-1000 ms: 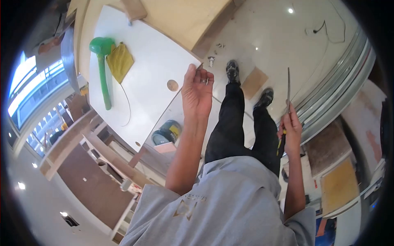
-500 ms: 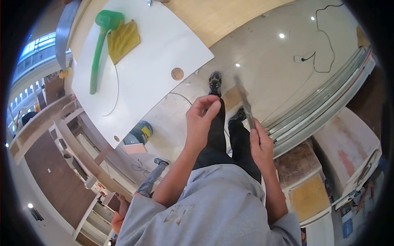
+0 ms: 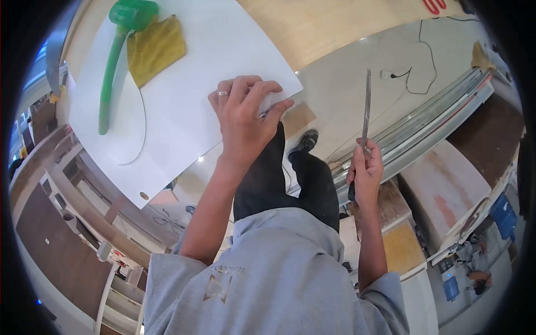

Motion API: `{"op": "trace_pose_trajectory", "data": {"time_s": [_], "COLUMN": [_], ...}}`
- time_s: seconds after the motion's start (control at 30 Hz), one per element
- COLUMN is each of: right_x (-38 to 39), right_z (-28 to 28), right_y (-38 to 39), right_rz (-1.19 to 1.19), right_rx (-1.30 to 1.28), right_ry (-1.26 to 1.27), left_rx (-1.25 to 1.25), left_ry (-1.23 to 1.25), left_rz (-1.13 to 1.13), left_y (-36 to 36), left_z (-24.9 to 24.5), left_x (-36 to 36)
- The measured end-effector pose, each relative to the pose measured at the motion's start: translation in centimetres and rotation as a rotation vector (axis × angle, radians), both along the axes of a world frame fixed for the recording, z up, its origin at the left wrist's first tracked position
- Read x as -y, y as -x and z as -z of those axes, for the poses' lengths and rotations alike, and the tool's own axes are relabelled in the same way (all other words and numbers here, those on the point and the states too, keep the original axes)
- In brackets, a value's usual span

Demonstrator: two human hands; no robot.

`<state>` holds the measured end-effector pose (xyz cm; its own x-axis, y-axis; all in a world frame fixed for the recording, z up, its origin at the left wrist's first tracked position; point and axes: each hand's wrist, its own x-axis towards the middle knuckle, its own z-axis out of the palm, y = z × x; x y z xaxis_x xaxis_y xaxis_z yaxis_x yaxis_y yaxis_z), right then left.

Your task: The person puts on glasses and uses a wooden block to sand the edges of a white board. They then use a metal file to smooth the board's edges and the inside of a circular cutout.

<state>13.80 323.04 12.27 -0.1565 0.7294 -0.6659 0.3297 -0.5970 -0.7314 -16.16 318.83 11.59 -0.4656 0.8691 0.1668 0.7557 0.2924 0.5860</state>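
Observation:
My right hand [image 3: 367, 170] is wrapped round the dark handle of a long, narrow metal file [image 3: 367, 106], which points up and away over the floor. Over the near right edge of a white board [image 3: 190, 106] is my left hand [image 3: 245, 114], fingers curved and apart, thumb off to the side, with a ring on one finger. It covers the part of the board where a round hole was. On the board lie a green mallet [image 3: 114, 67] and an olive-yellow cloth [image 3: 157, 49], both left of my left hand. A thin curved line runs down from the cloth.
A pale wooden sheet [image 3: 312, 28] adjoins the board's far side. Long metal profiles [image 3: 413, 120] lie on the right, beside stacked boxes [image 3: 441, 184]. A socket [image 3: 386, 75] with a black cable rests on the floor. Shelving [image 3: 123, 301] stands at lower left.
My left hand has moved up and left onto the board's edge, its fingers spreading. My right hand has shifted right and up with the file. The view has shifted, and the blue-green bucket is now mostly hidden.

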Motion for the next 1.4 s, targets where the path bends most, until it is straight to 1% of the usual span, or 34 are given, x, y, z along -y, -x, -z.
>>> {"op": "trace_pose_trajectory", "data": {"time_s": [0.07, 0.17, 0.27, 0.3, 0.37, 0.4, 0.43, 0.5, 0.53, 0.57, 0.6, 0.63, 0.73, 0.87, 0.93, 1.07, 1.13, 1.23, 1.33, 1.4], "right_x": [0.0, 0.5, 0.8, 0.6, -0.2, -1.1, -2.1, -3.4, -3.9, -4.1, -4.4, -4.7, -5.6, -6.3, -7.3, -8.6, -8.6, -8.4, -8.6, -9.0], "right_z": [-0.5, -1.6, -1.5, -1.3, -0.6, -1.1, -1.7, -1.1, -0.9, -0.3, -0.2, -0.1, 0.0, -0.7, 0.2, 0.3, -0.8, -1.5, -1.0, -0.2], "right_y": [0.9, 1.3, -0.5, -1.5, -2.2, -1.4, -0.6, 0.0, -0.1, -0.4, -0.4, -0.4, -0.6, -1.1, -0.9, -0.2, -0.6, -1.2, 0.1, 2.0], "right_rz": [0.034, -0.036, -0.182, -0.226, -0.456, -0.554, -0.642, -0.72, -0.764, -0.807, -0.806, -0.806, -0.835, -0.993, -0.995, -0.976, -1.004, -1.019, -1.006, -1.01], "right_rx": [-0.049, -0.045, 0.048, 0.014, 0.092, 0.093, 0.095, 0.021, -0.013, 0.006, 0.008, 0.01, 0.008, 0.121, 0.115, 0.11, 0.152, 0.176, 0.136, 0.129], "right_ry": [-0.066, -0.142, -0.01, 0.035, -0.168, -0.273, -0.384, -0.495, -0.542, -0.599, -0.624, -0.649, -0.705, -0.726, -0.794, -0.868, -0.83, -0.8, -0.851, -0.893], "left_rx": [0.048, 0.041, 0.018, 0.008, 0.081, 0.116, 0.056, -0.075, -0.099, -0.12, -0.14, -0.139, -0.272, -0.315, -0.361, -0.282, -0.234, -0.191, -0.247, -0.267], "left_ry": [0.012, 0.024, -0.01, -0.023, -0.034, -0.042, -0.039, -0.052, -0.011, 0.029, 0.068, 0.121, 0.29, 0.329, 0.361, 0.289, 0.221, 0.242, 0.273, 0.25], "left_rz": [-0.013, -0.037, -0.048, -0.063, -0.139, -0.167, -0.15, -0.105, -0.085, -0.064, -0.041, -0.063, -0.13, -0.129, -0.11, -0.081, -0.072, -0.089, -0.105, -0.15], "left_y": [0.0, -0.1, 0.0, -0.2, -1.1, -1.7, -2.5, -4.5, -5.4, -6.4, -7.1, -7.7, -8.8, -9.1, -8.4, -6.8, -6.6, -7.2, -7.4, -6.3], "left_z": [-0.6, -0.3, 0.0, 0.0, -0.1, -0.4, -0.6, -0.4, -0.3, -0.2, 0.0, 0.3, -0.7, -1.2, -1.3, -1.0, -0.6, -1.2, -0.9, -0.7], "left_x": [-0.3, -0.4, -0.4, -0.2, 0.4, 0.7, 1.1, 1.8, 2.2, 2.5, 2.6, 2.7, 1.9, 1.7, 1.6, 0.7, 0.7, 0.9, 0.7, -0.1]}}
